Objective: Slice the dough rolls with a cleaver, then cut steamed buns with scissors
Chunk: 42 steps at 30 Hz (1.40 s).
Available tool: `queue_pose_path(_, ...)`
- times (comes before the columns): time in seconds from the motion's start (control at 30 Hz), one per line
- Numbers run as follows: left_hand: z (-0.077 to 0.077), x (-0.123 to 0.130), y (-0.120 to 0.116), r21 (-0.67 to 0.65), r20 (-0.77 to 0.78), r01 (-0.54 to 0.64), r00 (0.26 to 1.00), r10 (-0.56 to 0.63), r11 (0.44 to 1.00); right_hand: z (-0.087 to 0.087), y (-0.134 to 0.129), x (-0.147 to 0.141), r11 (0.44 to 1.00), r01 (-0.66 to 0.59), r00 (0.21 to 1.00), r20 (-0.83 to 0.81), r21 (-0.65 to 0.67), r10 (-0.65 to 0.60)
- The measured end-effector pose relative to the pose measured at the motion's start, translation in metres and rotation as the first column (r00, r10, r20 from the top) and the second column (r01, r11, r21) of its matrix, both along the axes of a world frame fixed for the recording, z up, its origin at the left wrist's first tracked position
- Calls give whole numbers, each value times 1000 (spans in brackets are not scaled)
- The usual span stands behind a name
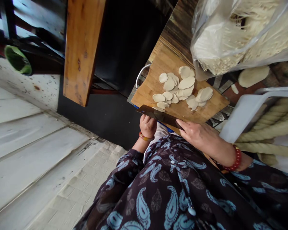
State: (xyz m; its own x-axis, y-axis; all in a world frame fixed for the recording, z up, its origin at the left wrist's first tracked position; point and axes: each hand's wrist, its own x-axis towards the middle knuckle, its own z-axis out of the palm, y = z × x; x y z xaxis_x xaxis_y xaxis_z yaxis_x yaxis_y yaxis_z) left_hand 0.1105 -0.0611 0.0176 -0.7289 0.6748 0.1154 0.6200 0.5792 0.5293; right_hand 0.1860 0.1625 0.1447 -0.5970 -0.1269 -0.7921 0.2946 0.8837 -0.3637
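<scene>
My right hand (196, 132) grips a wide dark cleaver (159, 115) near its handle end. The blade stretches leftward along the near edge of a wooden cutting board (144, 95). Closed and close behind the blade is my left hand (148, 126); the cleaver covers its fingertips, so what they hold is hidden. Thin, pale oval slices (186, 83) lie scattered and overlapping on the board. One slice (159, 109) rests right beside the blade's far side.
A clear plastic bag of pale thin noodles (218, 48) stands beyond the board at the right. Nearer, a whitish tray (240, 116) holds several long, pale twisted pieces (273, 127). One larger pale oval piece (253, 76) lies between them. A wooden bench (83, 48) is at the left.
</scene>
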Motion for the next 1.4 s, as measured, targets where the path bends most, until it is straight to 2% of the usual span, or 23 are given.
queue_pose_path(0.23, 4, -3, 1, 12, 3, 20, 1000, -20, 1000, -7, -3, -7, 1000, -19, 999, 34, 0, 19)
queue_pose_path(0.57, 5, -5, 1, -3, 16, 23, 1000, -23, 1000, -4, -8, -21, 999, -41, 994, 98, 31, 38)
queue_pose_path(0.87, -1, 1, 0, -13, 51, 26, 998, -26, 1000, -24, -20, -21, 999, -43, 999, -5, 32, 43)
queue_pose_path(1.0, 2, 1, 0, -23, 49, -4, 999, 5, 1000, -32, -17, -8, 1000, -11, 997, -80, 22, 12)
queue_pose_path(1.17, 6, 2, 2, -14, 1, -30, 1000, 30, 999, -38, 1, 29, 997, 63, 975, -210, -32, -68)
queue_pose_path(1.27, 5, 4, 3, 8, -23, -36, 999, 37, 999, -32, 9, 44, 995, 78, 962, -257, -57, -90)
queue_pose_path(1.4, 1, 7, 1, -4, -47, -52, 998, 52, 999, -13, 9, 41, 996, 70, 964, -255, -47, -80)
